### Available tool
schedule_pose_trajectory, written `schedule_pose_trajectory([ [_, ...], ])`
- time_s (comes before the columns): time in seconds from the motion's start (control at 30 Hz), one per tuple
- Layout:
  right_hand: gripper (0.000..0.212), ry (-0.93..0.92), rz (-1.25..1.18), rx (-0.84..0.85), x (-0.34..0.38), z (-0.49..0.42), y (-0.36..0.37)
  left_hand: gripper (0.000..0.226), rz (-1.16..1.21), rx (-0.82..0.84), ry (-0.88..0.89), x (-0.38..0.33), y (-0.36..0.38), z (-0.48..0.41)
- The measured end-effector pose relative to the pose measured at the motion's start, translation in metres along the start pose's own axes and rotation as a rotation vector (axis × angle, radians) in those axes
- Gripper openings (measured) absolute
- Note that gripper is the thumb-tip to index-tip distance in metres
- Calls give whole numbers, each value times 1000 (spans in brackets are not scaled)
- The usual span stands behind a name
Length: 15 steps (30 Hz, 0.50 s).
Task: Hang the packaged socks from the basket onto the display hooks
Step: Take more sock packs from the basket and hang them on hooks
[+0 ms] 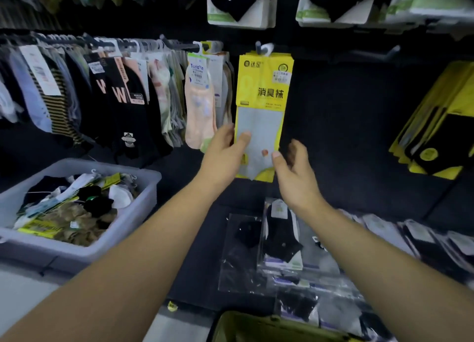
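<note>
Head view, display wall and shelf.

- Yellow sock pack (264,110): hangs upright from a display hook (259,46) at the centre of the dark panel, the front one of a small stack on that hook. It has a yellow header with black print and a pale sock below.
- Left hand (225,149): pinches the pack's lower left edge, with the thumb (243,136) pressed on the front and the fingers going behind the edge.
- Right hand (295,167): just beside the pack's lower right corner, fingers loosely apart and holding nothing. The thumb tip is at the pack's edge — contact cannot be told.
- Grey basket (143,203): lower left, well apart from the hands. It holds a loose heap of packaged socks in black, white, tan and yellow-green.
- Pink sock pack (200,110): on the next hook to the left, just beside the yellow pack.
- Row of dark sock packs (115,98): crowded along the hooks further left.
- Yellow-and-black packs (436,136): hanging at the far right, fanned at a tilt.
- White-and-green packs (241,5): upper row, with black socks inside.
- Clear bags of black socks (279,239): lying flat and overlapping on the shelf below the hands — the rest blurred.
</note>
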State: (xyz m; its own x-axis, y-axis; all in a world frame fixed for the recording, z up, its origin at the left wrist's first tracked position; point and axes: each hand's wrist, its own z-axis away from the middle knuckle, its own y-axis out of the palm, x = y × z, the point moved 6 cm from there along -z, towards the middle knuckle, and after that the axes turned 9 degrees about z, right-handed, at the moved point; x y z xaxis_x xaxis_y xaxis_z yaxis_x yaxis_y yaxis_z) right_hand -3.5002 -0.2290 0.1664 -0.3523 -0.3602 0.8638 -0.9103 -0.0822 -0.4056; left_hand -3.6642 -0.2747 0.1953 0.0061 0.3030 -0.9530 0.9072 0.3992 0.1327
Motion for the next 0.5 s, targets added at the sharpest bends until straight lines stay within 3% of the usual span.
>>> schedule_pose_trajectory([
  [0.1, 45, 80, 109, -10, -36, 65, 0, 34, -109, -100, -73, 27, -26, 49],
  [0.2, 17, 134, 240, 187, -77, 140, 9, 25, -259, -136, -217, 75, -53, 116],
  [0.37, 20, 204, 548, 686, -148, 274, 34, 33, -539, -128, -547, 157, -95, 257],
  [0.5, 27, 173, 720, 867, -191, 348, 35, 36, -486, -112, -765, 189, -109, 351],
])
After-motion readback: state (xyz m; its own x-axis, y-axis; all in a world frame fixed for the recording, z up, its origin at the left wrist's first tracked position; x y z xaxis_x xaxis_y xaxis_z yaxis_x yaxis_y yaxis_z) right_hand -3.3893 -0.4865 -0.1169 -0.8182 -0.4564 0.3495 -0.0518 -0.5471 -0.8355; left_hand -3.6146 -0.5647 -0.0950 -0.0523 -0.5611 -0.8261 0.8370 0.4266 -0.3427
